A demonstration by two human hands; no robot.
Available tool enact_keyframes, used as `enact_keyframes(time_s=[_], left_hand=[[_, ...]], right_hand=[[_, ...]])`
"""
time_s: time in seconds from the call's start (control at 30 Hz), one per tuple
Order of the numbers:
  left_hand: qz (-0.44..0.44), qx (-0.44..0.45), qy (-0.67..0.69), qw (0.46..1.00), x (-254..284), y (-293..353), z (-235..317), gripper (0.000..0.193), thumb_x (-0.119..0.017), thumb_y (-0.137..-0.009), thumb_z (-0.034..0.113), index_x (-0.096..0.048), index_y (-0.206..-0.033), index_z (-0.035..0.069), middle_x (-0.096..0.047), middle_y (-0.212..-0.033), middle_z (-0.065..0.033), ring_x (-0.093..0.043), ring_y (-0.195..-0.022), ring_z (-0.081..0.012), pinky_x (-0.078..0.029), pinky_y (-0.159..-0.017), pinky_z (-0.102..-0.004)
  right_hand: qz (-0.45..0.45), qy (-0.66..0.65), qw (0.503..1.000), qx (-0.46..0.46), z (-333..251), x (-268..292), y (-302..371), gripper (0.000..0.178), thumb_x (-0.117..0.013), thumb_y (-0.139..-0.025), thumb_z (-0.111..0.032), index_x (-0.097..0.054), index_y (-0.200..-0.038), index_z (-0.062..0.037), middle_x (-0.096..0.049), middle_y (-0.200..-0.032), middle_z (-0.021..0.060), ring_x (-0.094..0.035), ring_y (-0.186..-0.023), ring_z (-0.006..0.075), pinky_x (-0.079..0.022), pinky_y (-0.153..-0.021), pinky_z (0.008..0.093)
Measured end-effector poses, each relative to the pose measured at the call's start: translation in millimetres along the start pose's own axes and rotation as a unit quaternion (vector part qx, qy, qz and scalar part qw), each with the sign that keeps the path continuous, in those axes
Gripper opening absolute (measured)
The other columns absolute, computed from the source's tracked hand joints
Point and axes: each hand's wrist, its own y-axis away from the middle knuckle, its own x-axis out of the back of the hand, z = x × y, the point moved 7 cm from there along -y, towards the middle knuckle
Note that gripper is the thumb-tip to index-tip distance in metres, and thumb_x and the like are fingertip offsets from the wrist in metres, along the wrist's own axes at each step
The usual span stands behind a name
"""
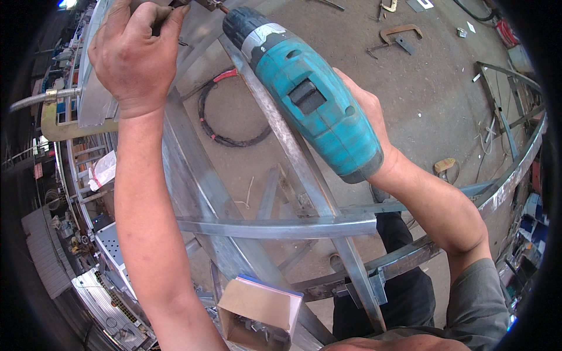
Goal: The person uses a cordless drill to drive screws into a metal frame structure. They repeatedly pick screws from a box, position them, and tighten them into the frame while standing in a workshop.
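A teal cordless drill [333,128] with a black chuck points up and left, gripped by my right hand [367,108] from behind; the drill's body hides most of those fingers. At the top edge, the drill bit [220,6] meets a dark metal part that is mostly cut off. Just left of the bit, my left hand [136,61] has its thumb and fingers closed together at a small dark piece [178,3], too cropped to name. Beneath both arms run the grey steel tubes of a welded frame [281,228].
An open cardboard box [263,295] of small metal pieces sits on the frame near my body. A coiled black cable [206,120] with a red end and a rusty C-clamp [404,30] lie on the floor. Another metal frame [497,105] stands at the right.
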Motion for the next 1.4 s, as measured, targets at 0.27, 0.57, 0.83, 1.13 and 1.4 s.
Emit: enact_keyframes(time_s=[0.27,0.57,0.83,1.13,1.4], left_hand=[[-0.006,-0.01,0.027,1.0,-2.4,1.1,-11.8,0.021,-0.083,-0.069,0.0,-0.063,-0.07,0.001,-0.068,-0.133,-0.0147,-0.069,-0.087,-0.0283,-0.054,-0.074,-0.0367],[0.02,-0.035,0.139,0.99,-5.9,-9.6,-3.4,0.02,-0.083,-0.069,0.001,-0.062,-0.069,0.002,-0.067,-0.134,-0.0153,-0.069,-0.091,-0.0299,-0.053,-0.075,-0.0378],[-0.017,-0.039,-0.021,0.999,-1.0,-1.1,-6.6,0.022,-0.084,-0.068,0.003,-0.062,-0.07,0.002,-0.067,-0.133,-0.014,-0.067,-0.096,-0.0338,-0.053,-0.08,-0.0411],[-0.037,-0.017,-0.084,0.996,4.3,-4.1,-1.3,0.023,-0.085,-0.069,0.01,-0.063,-0.071,0.008,-0.065,-0.136,-0.0119,-0.064,-0.11,-0.0325,-0.048,-0.093,-0.0429],[-0.022,-0.037,-0.089,0.995,5.3,-4.9,1.4,0.023,-0.085,-0.069,0.01,-0.062,-0.071,0.008,-0.066,-0.135,-0.0113,-0.064,-0.11,-0.0321,-0.048,-0.094,-0.0428]], right_hand=[[-0.003,-0.012,1.0,-0.017,-1.5,0.1,-2.0,0.056,-0.084,-0.076,-0.02,-0.063,-0.127,-0.0073,-0.073,-0.105,0.018,-0.073,-0.098,0.0365,-0.057,-0.085,0.0407],[-0.027,-0.017,0.999,-0.029,-18.2,9.8,-5.1,0.057,-0.085,-0.073,-0.02,-0.062,-0.123,-0.0048,-0.074,-0.1,0.0194,-0.073,-0.096,0.0385,-0.057,-0.083,0.0413],[-0.048,0.061,0.995,0.069,-36.2,18.9,-7.8,0.035,-0.077,-0.08,-0.009,-0.067,-0.113,-0.0039,-0.071,-0.102,0.0147,-0.068,-0.09,0.033,-0.056,-0.081,0.0368],[-0.063,0.063,0.995,0.042,-36.8,22.0,-7.4,0.025,-0.075,-0.085,-0.006,-0.069,-0.109,-0.005,-0.068,-0.104,0.0137,-0.066,-0.09,0.0304,-0.055,-0.081,0.0378],[-0.051,0.057,0.997,-0.004,-35.6,20.7,-11.4,0.056,-0.085,-0.073,-0.018,-0.061,-0.122,-0.0038,-0.073,-0.099,0.0197,-0.074,-0.095,0.0374,-0.057,-0.082,0.0402]])
